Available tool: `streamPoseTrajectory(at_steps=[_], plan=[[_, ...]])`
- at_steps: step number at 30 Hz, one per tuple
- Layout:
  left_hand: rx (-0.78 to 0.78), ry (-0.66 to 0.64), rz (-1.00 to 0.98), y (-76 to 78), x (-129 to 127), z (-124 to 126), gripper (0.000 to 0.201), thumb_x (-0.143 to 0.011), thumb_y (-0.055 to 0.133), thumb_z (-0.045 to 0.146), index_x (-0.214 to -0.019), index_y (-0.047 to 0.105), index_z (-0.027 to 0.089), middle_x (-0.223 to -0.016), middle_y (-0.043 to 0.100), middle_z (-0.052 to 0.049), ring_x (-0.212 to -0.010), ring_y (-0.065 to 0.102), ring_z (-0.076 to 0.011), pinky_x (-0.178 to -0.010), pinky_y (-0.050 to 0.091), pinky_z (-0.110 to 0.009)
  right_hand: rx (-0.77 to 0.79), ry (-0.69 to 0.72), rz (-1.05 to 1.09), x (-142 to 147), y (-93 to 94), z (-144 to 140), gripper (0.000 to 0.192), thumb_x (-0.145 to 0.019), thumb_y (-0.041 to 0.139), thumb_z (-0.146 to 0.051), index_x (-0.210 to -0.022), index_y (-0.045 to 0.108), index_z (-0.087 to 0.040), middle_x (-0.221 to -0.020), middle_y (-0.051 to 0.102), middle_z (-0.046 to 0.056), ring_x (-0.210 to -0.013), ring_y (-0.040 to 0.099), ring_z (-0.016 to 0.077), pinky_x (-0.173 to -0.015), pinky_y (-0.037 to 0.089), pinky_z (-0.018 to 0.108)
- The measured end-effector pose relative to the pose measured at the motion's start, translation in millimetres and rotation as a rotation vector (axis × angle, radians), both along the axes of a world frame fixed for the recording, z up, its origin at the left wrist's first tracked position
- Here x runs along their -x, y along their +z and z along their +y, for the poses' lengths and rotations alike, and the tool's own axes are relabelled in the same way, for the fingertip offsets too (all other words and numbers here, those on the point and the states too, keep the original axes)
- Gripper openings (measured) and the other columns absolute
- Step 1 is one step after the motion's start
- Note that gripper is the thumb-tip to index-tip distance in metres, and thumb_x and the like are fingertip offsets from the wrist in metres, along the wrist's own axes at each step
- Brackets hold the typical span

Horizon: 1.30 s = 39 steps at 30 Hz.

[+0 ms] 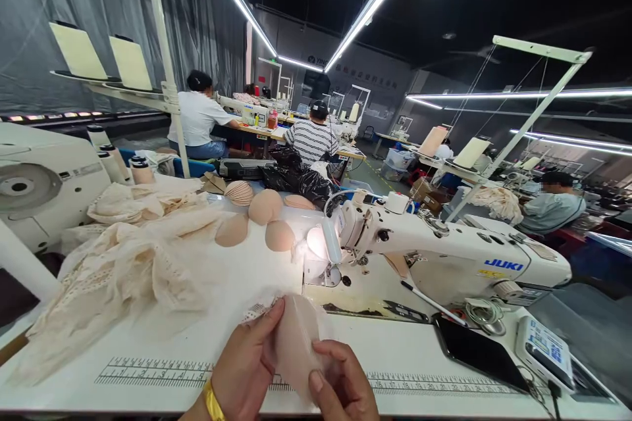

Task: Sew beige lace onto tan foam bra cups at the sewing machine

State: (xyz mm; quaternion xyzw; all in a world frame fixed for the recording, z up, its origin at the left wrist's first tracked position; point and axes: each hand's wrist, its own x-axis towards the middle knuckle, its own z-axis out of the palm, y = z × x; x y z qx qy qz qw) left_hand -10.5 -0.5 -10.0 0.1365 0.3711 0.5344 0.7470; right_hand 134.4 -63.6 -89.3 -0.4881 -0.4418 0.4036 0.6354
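Both hands hold a beige bra cup [296, 339] with pale, thin fabric around its edge, just above the table front. My left hand [247, 358], with a yellow band at the wrist, grips its left side, thumb on top. On the right side, my right hand [343, 381] pinches the lower edge between thumb and fingers. Beyond them stands a white JUKI sewing machine [424, 250], its lamp lighting the needle area. Loose beige cups [265, 207] lie behind the hands, one of them striped. A heap of cream lace fabric [148, 263] spreads to the left.
A printed ruler [158, 371] runs along the table's front edge. To the right lie thread snips [405, 310], a black phone [478, 352] and a white control box [546, 348]. Thread cones [79, 49] stand upper left. Several people sit at other machines further back.
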Motion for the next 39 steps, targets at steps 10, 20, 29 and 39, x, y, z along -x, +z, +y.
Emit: streamPoseTrajectory(at_steps=[10, 20, 29, 39], plan=[[-0.044, -0.015, -0.031, -8.7, -0.6, -9.7, 0.044, -0.064, 0.099, 0.035, -0.099, 0.085, 0.012, -0.118, 0.08, -0.015, -0.118, 0.071, -0.0367, -0.086, 0.066, -0.034, 0.066, -0.064, 0.139, -2.2, 10.5, 20.2, 0.049, -0.076, 0.088, -0.059, -0.111, 0.075, -0.028, -0.112, 0.077, 0.005, -0.1, 0.069, 0.0251, -0.09, 0.056, 0.034], [-0.123, 0.047, 0.048, -9.8, -4.5, -5.2, 0.049, -0.057, 0.102, 0.033, -0.098, 0.085, 0.013, -0.109, 0.082, -0.016, -0.121, 0.069, -0.0402, -0.091, 0.066, -0.039, 0.077, 0.004, 0.305, -0.1, 13.4, 23.6, 0.064, -0.075, 0.088, -0.059, -0.127, 0.066, -0.027, -0.096, 0.075, 0.003, -0.086, 0.069, 0.0225, -0.081, 0.055, 0.034], [-0.122, 0.028, 0.05, -10.4, -6.4, -3.3, 0.036, -0.058, 0.099, 0.03, -0.087, 0.086, 0.013, -0.102, 0.084, -0.014, -0.114, 0.073, -0.0388, -0.091, 0.065, -0.039, 0.096, 0.032, 0.322, 3.3, 14.8, 28.2, 0.075, -0.073, 0.09, -0.056, -0.133, 0.056, -0.026, -0.081, 0.071, -0.002, -0.076, 0.067, 0.0207, -0.075, 0.053, 0.033], [-0.122, -0.179, -0.114, 0.5, -10.8, -3.0, 0.035, -0.075, 0.092, 0.033, -0.104, 0.084, 0.016, -0.113, 0.081, -0.012, -0.114, 0.073, -0.0327, -0.093, 0.062, -0.035, 0.089, 0.014, 0.312, 0.0, 16.1, 29.6, 0.081, -0.074, 0.091, -0.053, -0.139, 0.049, -0.027, -0.094, 0.079, 0.003, -0.084, 0.071, 0.0215, -0.08, 0.056, 0.032]])
